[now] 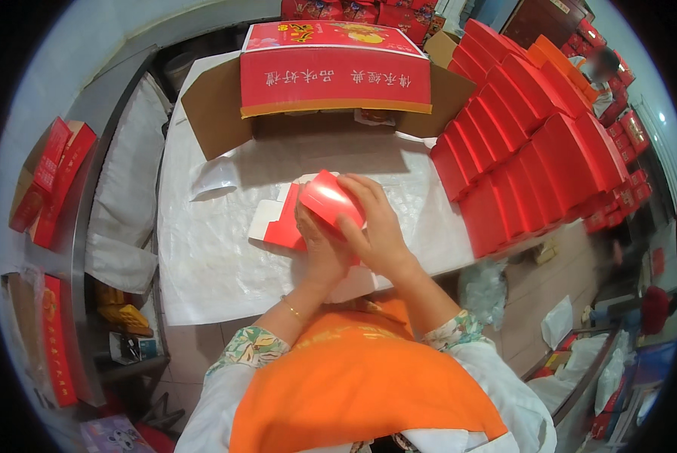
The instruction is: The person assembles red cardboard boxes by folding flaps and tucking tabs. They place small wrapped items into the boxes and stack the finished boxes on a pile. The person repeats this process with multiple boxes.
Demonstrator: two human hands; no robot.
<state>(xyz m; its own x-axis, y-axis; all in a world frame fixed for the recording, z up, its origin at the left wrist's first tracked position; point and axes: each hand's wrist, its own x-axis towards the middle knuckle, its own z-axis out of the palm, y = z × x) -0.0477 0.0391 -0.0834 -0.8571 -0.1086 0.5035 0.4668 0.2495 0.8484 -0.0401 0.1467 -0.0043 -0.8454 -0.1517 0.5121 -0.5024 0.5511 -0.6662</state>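
Over the middle of the table I hold a red paper box (328, 198) with white inner flaps. It looks partly folded, with a notched flap (285, 232) sticking out toward the left. My left hand (322, 245) is pressed against the near left side, its fingers partly hidden behind the red card. From the right, my right hand (377, 223) grips the box, fingers over the top and thumb on the near face. What lies inside the box, if anything, is hidden.
A large printed red carton (337, 81) lies open toward me at the back of the white-covered table (202, 257). Stacked red boxes (516, 143) crowd the right side. A small white piece (214, 179) lies left. Another person (601, 79) is far right.
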